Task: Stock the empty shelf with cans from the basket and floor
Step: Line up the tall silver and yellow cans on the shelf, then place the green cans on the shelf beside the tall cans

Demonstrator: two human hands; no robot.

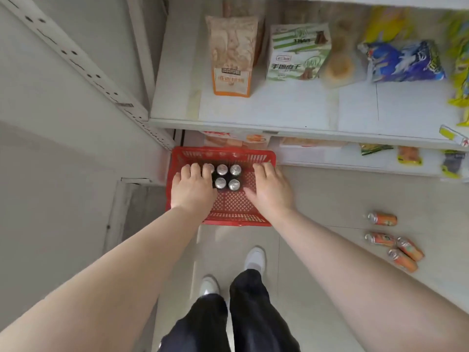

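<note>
**Early stage of stocking: both hands over the basket, no can yet lifted**

The dark cans (227,177) stand upright, silver tops up, in a tight cluster toward the far left of the red basket (236,221). The basket sits on the floor (330,199) at the centre of the frame, just in front of the shelving. Four tops show fully and a fifth shows partly between fingers. Four orange cans (382,219) lie on their sides on the floor at the lower right, well apart from the basket. No can of either kind is visible on the shelf (279,107) across the upper frame. Its left portion is bare, and it holds snack bags (232,57) from the middle to the right. Judged from this, nothing has been stocked and all visible cans remain to be moved.

The left hand (193,186) is over the left side of the cluster. Its fingers (195,168) are bent downward across the can tops and appear to touch them. Whether they close round a can cannot be told, since the hand hides what is beneath it. The right hand (272,189) is over the basket to the right of the cluster. Its fingers (264,167) are extended and slightly spread toward the far rim, the thumb points at the cans, and it holds nothing.
</note>
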